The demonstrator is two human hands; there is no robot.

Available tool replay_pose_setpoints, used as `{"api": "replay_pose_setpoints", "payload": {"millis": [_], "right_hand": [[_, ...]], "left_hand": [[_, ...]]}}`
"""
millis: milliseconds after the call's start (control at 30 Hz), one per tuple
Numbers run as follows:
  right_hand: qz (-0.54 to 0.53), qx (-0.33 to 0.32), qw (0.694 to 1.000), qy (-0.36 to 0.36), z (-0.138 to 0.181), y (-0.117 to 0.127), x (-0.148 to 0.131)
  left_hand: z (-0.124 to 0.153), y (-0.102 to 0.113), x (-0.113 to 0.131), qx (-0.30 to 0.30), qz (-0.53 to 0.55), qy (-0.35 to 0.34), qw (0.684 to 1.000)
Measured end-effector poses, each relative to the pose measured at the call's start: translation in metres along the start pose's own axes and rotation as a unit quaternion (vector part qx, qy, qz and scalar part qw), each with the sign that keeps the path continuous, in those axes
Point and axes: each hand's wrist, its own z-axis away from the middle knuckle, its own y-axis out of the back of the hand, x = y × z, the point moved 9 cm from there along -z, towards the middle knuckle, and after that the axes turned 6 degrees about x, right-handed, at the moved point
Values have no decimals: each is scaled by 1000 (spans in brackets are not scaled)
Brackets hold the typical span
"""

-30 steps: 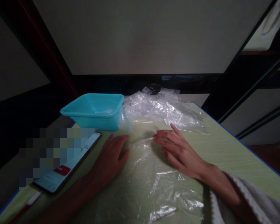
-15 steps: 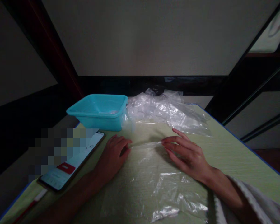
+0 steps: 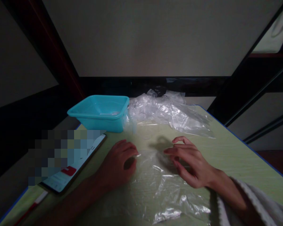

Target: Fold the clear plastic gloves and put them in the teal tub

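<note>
A clear plastic bag (image 3: 165, 185) lies spread over the front middle of the table, creased and shiny toward its lower right. My left hand (image 3: 120, 160) is curled at the bag's top left, fingertips pinching its far edge, which catches the light there. Just above the bag's top right, my right hand (image 3: 191, 161) has its fingers bent and apart, with nothing visible held between them. Its shadow falls on the table and bag.
A turquoise plastic basin (image 3: 101, 121) stands at the back left. Beside it sits a heap of crumpled clear plastic bags (image 3: 165, 108). At left, a phone (image 3: 70, 169) with a red cable (image 3: 28, 212) lies on the blue-edged table (image 3: 235, 157). A wall rises behind.
My right hand has let go of the bag's far edge and its fingers have spread. My left hand has shifted slightly right and toward me, and the edge between the hands is slack.
</note>
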Motion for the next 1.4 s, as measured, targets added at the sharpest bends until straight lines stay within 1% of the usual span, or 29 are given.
{"api": "replay_pose_setpoints", "payload": {"millis": [67,100,167,267,333,400,533,700,800,900,1067,1167,1333,1400], "right_hand": [[7,-32,999,-6,0,-5,1],[10,-65,998,-12,1,-11,1],[23,-154,987,-27,5,-27,2],[40,-282,957,-51,18,-52,4],[34,-333,940,-72,27,-62,6],[22,-358,929,-90,33,-67,8],[10,-379,918,-119,39,-69,11],[-2,-398,907,-135,41,-69,14],[-10,-401,905,-139,42,-69,14],[-19,-389,910,-144,43,-67,15],[-16,-376,917,-132,41,-66,15],[0,-376,918,-121,40,-66,14],[46,-342,933,-99,35,-60,10],[84,-325,938,-87,34,-56,9]], "left_hand": [[2,-5,5,-24,10,-6,1000],[4,-9,6,-46,15,-3,999],[9,-20,9,-107,26,6,994],[19,-35,10,-189,27,19,981],[25,-41,10,-224,12,19,974],[30,-46,10,-251,-6,12,968],[33,-50,10,-290,-35,4,956],[34,-50,8,-335,-57,20,940],[35,-49,8,-333,-58,16,941],[35,-50,8,-336,-59,15,940],[33,-48,6,-351,-62,34,934],[34,-46,5,-340,-60,39,938],[39,-40,9,-259,-67,17,963],[43,-43,8,-261,-74,24,962]]}}
